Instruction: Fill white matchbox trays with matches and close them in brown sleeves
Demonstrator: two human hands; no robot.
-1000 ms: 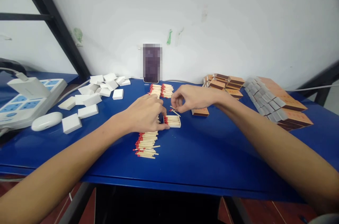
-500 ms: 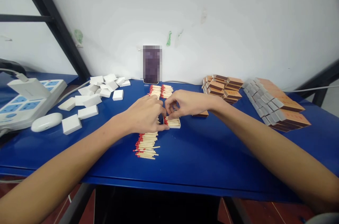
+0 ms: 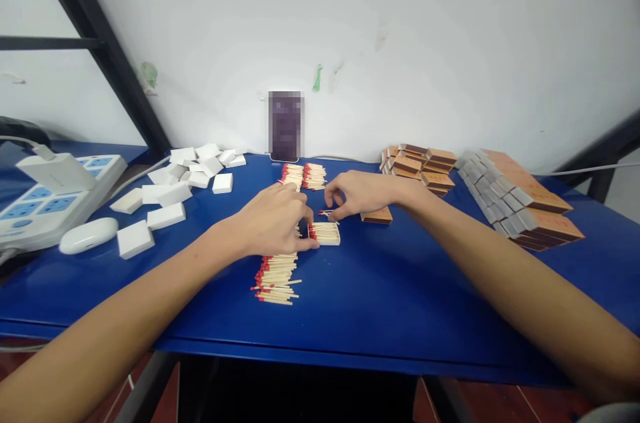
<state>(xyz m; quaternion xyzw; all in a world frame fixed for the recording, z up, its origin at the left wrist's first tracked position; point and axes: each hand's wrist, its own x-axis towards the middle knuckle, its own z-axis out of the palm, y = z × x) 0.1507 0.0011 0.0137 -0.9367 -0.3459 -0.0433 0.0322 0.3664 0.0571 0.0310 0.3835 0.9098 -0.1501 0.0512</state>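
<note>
A white matchbox tray (image 3: 329,242) filled with red-headed matches lies mid-table. My left hand (image 3: 275,220) is closed at the tray's left end, thumb at the near corner and fingers at the far one. Just beyond the tray, my right hand (image 3: 360,195) pinches a few matches (image 3: 326,213), their red heads pointing left. A row of loose matches (image 3: 277,276) runs toward me from under my left hand, which hides part of it. Farther back lies another pile of matches (image 3: 314,175). Right of the tray sits an orange matchbox sleeve (image 3: 377,216), partly behind my right hand.
White trays (image 3: 173,193) are scattered at left, near a white oval case (image 3: 89,233) and a power strip (image 3: 30,220) with a charger. Orange sleeves (image 3: 417,163) and stacked matchboxes (image 3: 530,203) stand at right. A blurred phone (image 3: 286,126) leans on the wall.
My right hand has moved a little right, off the tray, and the matches in its pinch now show. More of the filled tray is visible. My left hand has stayed at the tray.
</note>
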